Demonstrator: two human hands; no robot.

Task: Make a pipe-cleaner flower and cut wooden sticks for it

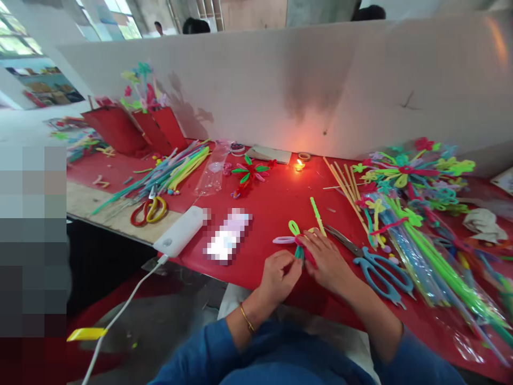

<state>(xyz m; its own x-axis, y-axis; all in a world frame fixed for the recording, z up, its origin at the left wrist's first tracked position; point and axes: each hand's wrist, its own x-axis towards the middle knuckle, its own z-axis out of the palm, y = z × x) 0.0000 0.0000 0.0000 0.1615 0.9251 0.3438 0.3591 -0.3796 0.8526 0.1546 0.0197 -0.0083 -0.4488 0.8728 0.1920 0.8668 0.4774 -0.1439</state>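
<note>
A flower of looped pipe cleaners, with yellow-green, lilac, teal and red petals, lies on the red table near its front edge. My left hand pinches the teal petal between thumb and fingers. Over the flower's right side rests my right hand, fingers stretched out and lying flat, covering part of the petals. A bright green pipe cleaner piece sticks out just beyond my right hand. Blue-handled scissors lie to the right of that hand, blades pointing toward it.
A small flame burns at the back. Pipe cleaner bundles and finished flowers fill the right side. A white power strip, red-and-yellow scissors, loose pipe cleaners and red bags are on the left.
</note>
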